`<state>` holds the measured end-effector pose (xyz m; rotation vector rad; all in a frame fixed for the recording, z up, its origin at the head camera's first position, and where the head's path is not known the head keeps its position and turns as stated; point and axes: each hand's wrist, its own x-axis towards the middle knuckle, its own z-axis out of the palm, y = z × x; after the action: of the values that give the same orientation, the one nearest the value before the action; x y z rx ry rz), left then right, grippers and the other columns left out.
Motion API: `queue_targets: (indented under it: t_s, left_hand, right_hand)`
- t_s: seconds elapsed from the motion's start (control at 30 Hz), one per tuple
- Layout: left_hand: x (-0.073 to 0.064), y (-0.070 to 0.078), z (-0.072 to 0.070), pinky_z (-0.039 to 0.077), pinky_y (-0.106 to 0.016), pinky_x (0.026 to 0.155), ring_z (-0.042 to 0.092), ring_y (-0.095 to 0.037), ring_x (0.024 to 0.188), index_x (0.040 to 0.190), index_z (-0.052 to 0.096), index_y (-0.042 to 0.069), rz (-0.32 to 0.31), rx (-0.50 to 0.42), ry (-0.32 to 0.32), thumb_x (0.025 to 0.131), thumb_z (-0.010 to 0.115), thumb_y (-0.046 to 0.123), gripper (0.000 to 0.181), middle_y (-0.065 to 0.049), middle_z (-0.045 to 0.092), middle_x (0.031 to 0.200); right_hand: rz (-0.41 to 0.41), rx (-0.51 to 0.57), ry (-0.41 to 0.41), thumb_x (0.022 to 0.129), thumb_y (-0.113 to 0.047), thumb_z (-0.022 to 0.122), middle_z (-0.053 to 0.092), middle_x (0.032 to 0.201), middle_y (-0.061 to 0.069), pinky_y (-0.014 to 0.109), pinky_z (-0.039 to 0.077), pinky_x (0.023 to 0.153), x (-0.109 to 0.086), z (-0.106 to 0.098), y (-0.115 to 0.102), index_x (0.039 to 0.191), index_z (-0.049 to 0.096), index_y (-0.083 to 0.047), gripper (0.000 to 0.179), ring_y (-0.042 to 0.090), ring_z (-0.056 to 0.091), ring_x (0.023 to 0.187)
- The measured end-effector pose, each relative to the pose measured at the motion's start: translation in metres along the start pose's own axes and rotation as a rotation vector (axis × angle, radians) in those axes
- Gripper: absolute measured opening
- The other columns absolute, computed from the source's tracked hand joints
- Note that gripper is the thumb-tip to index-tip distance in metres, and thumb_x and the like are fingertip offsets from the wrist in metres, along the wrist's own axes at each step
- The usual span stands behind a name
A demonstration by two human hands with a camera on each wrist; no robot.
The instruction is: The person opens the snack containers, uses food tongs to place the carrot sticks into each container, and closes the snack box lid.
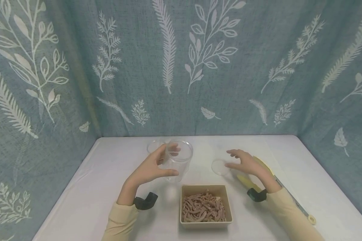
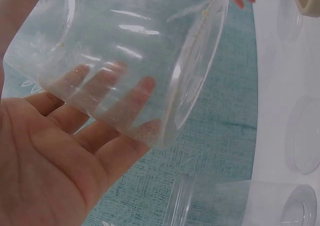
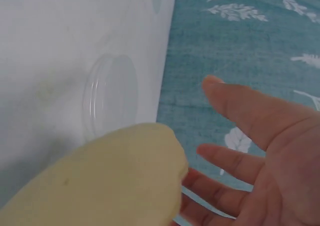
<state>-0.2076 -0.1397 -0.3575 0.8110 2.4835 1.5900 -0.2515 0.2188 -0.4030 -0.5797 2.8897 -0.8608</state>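
My left hand [image 1: 152, 169] grips a clear plastic jar [image 1: 178, 160], thumb on one side and fingers curled round the other. In the left wrist view the fingers show through the jar's wall [image 2: 135, 41], and small yellowish specks dot it near the rim. To the right, my right hand [image 1: 244, 163] is held over the table with its fingers spread and loosely bent. A clear round lid [image 1: 219, 167] lies near its thumb. A pale yellow rounded thing [image 3: 105, 181] covers part of the fingers in the right wrist view; its kind is hard to see.
A beige tray [image 1: 205, 225] of brownish twisted strips [image 1: 203, 207] stands at the table's front middle. Another clear jar [image 2: 210, 201] is behind the left hand. A grey strip [image 1: 292, 197] with a cream ring [image 1: 311, 219] lies right of the right arm. Patterned curtains [image 1: 196, 113] enclose the table.
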Motion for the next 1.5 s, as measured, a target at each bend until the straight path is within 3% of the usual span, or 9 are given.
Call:
queue_targets:
  t_s: [0.27, 0.37, 0.53, 0.87, 1.03, 1.17, 1.4, 1.5]
  left_hand:
    - [-0.001, 0.000, -0.001, 0.030, -0.050, 0.108, 0.044, -0.017, 0.127, 0.139, 0.038, 0.025, 0.012, -0.001, -0.012, 0.072, 0.080, 0.031, 0.079, 0.009, 0.046, 0.136]
    - [-0.001, 0.000, -0.001, 0.030, -0.050, 0.108, 0.043, -0.016, 0.127, 0.138, 0.038, 0.028, 0.012, 0.000, -0.013, 0.072, 0.080, 0.031, 0.078, 0.009, 0.046, 0.137]
    - [-0.002, 0.000, -0.002, 0.030, -0.050, 0.108, 0.043, -0.016, 0.128, 0.136, 0.039, 0.035, 0.009, 0.004, -0.007, 0.071, 0.080, 0.032, 0.076, 0.010, 0.046, 0.136]
    - [0.000, 0.001, -0.001, 0.030, -0.049, 0.109, 0.043, -0.017, 0.128, 0.135, 0.039, 0.034, -0.001, 0.007, -0.018, 0.071, 0.080, 0.032, 0.077, 0.009, 0.046, 0.136]
    - [-0.001, 0.003, -0.002, 0.030, -0.051, 0.108, 0.043, -0.020, 0.128, 0.136, 0.039, 0.032, 0.005, 0.010, -0.020, 0.071, 0.080, 0.030, 0.078, 0.006, 0.046, 0.137]
    - [-0.001, 0.003, -0.003, 0.030, -0.051, 0.108, 0.043, -0.019, 0.128, 0.137, 0.038, 0.032, -0.001, 0.013, -0.022, 0.071, 0.080, 0.030, 0.078, 0.006, 0.046, 0.137]
    - [-0.001, 0.000, -0.003, 0.031, -0.049, 0.108, 0.043, -0.020, 0.128, 0.136, 0.040, 0.031, -0.001, 0.014, -0.022, 0.071, 0.080, 0.031, 0.077, 0.004, 0.047, 0.136]
    - [-0.002, -0.001, -0.003, 0.031, -0.049, 0.108, 0.043, -0.019, 0.127, 0.135, 0.040, 0.031, -0.004, 0.013, -0.021, 0.070, 0.081, 0.032, 0.077, 0.006, 0.047, 0.136]
  right_hand:
    - [-0.073, -0.018, 0.104, 0.087, -0.035, 0.063, 0.054, 0.125, 0.020, 0.052, 0.046, 0.089, -0.023, -0.004, -0.002, 0.131, 0.048, -0.001, 0.058, 0.037, 0.053, 0.111]
    - [-0.086, -0.027, 0.145, 0.088, -0.034, 0.063, 0.054, 0.125, 0.019, 0.052, 0.047, 0.088, -0.031, -0.005, 0.000, 0.131, 0.048, -0.001, 0.056, 0.037, 0.053, 0.109]
    - [-0.056, -0.081, 0.197, 0.087, -0.038, 0.062, 0.051, 0.127, 0.020, 0.054, 0.047, 0.086, -0.045, -0.006, 0.002, 0.133, 0.047, -0.002, 0.060, 0.038, 0.053, 0.110]
    - [0.013, -0.144, 0.226, 0.081, -0.045, 0.067, 0.038, 0.135, 0.028, 0.066, 0.037, 0.090, -0.078, -0.009, 0.023, 0.139, 0.038, -0.002, 0.078, 0.048, 0.039, 0.120]
    - [0.032, -0.147, 0.218, 0.076, -0.047, 0.071, 0.035, 0.136, 0.029, 0.068, 0.034, 0.091, -0.092, -0.011, 0.032, 0.141, 0.033, -0.001, 0.088, 0.049, 0.036, 0.121]
    - [0.055, -0.164, 0.159, 0.072, -0.049, 0.074, 0.032, 0.137, 0.032, 0.069, 0.035, 0.090, -0.102, -0.014, 0.035, 0.143, 0.023, 0.006, 0.103, 0.052, 0.036, 0.119]
    - [0.020, -0.163, 0.087, 0.064, -0.047, 0.080, 0.024, 0.139, 0.036, 0.070, 0.031, 0.092, -0.118, -0.015, 0.047, 0.142, 0.014, 0.011, 0.117, 0.056, 0.029, 0.120]
    - [0.061, -0.157, 0.058, 0.065, -0.047, 0.079, 0.022, 0.138, 0.038, 0.070, 0.031, 0.093, -0.123, -0.015, 0.051, 0.143, 0.010, 0.012, 0.119, 0.057, 0.029, 0.120]
